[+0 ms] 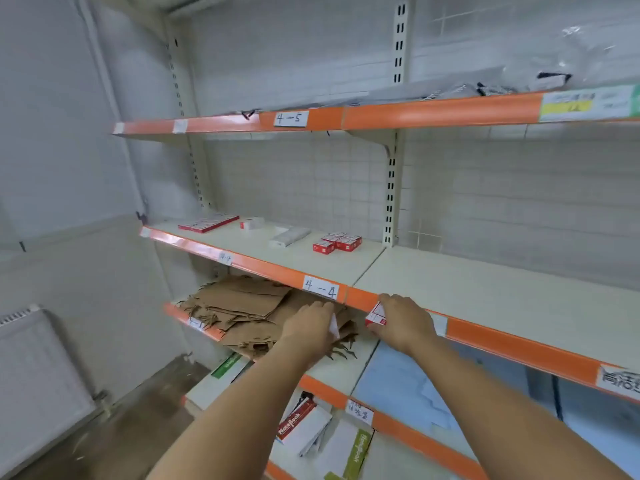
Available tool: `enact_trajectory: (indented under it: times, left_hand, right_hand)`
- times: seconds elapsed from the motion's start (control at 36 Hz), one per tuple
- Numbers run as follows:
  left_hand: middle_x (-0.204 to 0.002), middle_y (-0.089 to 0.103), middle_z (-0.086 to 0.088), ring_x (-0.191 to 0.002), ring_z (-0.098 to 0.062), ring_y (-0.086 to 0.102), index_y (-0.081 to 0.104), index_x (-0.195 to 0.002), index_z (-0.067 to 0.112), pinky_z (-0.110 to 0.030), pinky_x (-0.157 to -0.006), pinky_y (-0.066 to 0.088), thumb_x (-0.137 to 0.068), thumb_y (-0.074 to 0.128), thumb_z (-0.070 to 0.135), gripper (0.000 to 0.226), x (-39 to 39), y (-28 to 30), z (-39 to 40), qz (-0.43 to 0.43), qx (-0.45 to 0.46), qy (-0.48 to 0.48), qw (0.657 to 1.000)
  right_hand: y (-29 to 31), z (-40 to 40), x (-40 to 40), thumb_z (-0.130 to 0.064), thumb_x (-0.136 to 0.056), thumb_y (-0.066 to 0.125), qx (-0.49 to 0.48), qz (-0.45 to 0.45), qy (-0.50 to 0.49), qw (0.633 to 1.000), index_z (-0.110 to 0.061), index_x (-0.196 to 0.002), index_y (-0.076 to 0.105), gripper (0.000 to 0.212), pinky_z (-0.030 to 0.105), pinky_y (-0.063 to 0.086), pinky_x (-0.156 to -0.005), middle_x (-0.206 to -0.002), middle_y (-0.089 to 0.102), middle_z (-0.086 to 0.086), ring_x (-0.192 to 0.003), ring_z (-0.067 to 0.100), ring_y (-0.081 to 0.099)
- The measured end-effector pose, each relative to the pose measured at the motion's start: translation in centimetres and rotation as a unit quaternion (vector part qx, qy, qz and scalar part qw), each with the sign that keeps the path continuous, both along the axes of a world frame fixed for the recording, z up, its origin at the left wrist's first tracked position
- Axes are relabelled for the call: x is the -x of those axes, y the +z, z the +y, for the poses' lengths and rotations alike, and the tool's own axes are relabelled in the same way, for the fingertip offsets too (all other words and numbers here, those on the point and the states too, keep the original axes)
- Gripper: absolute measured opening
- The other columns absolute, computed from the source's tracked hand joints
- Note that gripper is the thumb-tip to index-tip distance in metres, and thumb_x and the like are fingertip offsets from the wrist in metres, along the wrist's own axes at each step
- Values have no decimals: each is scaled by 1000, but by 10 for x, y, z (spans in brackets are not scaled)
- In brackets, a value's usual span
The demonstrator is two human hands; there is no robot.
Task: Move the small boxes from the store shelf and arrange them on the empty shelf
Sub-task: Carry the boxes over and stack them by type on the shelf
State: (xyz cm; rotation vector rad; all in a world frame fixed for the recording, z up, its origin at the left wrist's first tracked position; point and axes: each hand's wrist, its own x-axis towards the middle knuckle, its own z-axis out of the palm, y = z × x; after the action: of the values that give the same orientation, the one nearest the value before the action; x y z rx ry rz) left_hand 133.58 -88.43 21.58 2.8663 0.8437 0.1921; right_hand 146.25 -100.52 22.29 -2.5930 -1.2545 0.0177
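Observation:
Several small red-and-white boxes (pixel 337 242) sit in a cluster on the left bay of the shelf labelled 4-4 (pixel 263 252). A flat red-and-white pack (pixel 207 223), a single small box (pixel 251 223) and a long white box (pixel 290 236) lie further left on it. The bare cream shelf (pixel 502 292) stretches to the right. My right hand (pixel 403 322) grips a small red-and-white box (pixel 376 316) just in front of the orange shelf edge. My left hand (pixel 308 329) holds a small white-sided box (pixel 334 325) just below that edge.
Brown paper bags (pixel 242 310) lie piled on the shelf below. Notebooks (pixel 298 424) and green-labelled packs (pixel 358 452) fill lower shelves. The top shelf marked 4-5 (pixel 291 118) carries clear plastic bags (pixel 519 77). A white radiator (pixel 38 382) stands at the left wall.

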Motion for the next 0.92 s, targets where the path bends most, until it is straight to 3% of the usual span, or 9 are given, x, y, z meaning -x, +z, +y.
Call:
enact_trajectory:
  times: [0.08,0.31,0.47,0.67,0.83,0.92]
  left_hand:
    - [-121,52,-9,-114,-29,50,47,-122,13,-40,-86,45,-91,59,21,35,36,-4,26,9,2,38,999]
    - [-119,55,-11,-109,-29,53,48,-122,11,-39,-85,47,-91,56,18,33,107,-14,80,9,14,114,993]
    - [-113,57,-9,-102,-29,56,48,-115,13,-39,-79,49,-90,57,18,27,137,-22,122,-2,24,149,989]
    - [-112,55,-8,-102,-28,55,50,-111,11,-37,-75,46,-89,56,16,23,137,-24,179,-8,10,163,987]
    - [-113,56,-9,-104,-30,54,52,-113,12,-39,-84,49,-88,59,19,27,110,-14,231,2,-6,168,986]
    - [-110,56,-6,-105,-30,54,52,-109,14,-38,-85,48,-87,62,22,25,92,-9,253,1,-16,161,987]
  right_hand:
    - [-3,30,28,-42,-88,61,-6,-6,31,999,-20,-124,49,44,32,44,-79,-122,57,5,-113,25,52]
    - [-9,105,86,-47,-89,59,18,-23,98,995,-19,-137,42,59,34,45,-94,-133,51,5,-123,23,47]
    - [-11,160,107,-47,-89,59,20,-20,134,991,-21,-137,41,58,36,45,-94,-132,51,2,-123,22,46]
    - [-13,226,102,-49,-87,61,7,-22,157,987,-22,-133,44,56,34,44,-91,-128,55,2,-119,22,50]
    - [-7,278,74,-48,-87,61,-12,-23,154,988,-20,-126,48,49,33,43,-86,-124,57,2,-115,22,52]
    - [-4,298,55,-49,-88,59,-9,-23,142,990,-20,-131,45,53,34,42,-92,-128,54,2,-119,23,50]
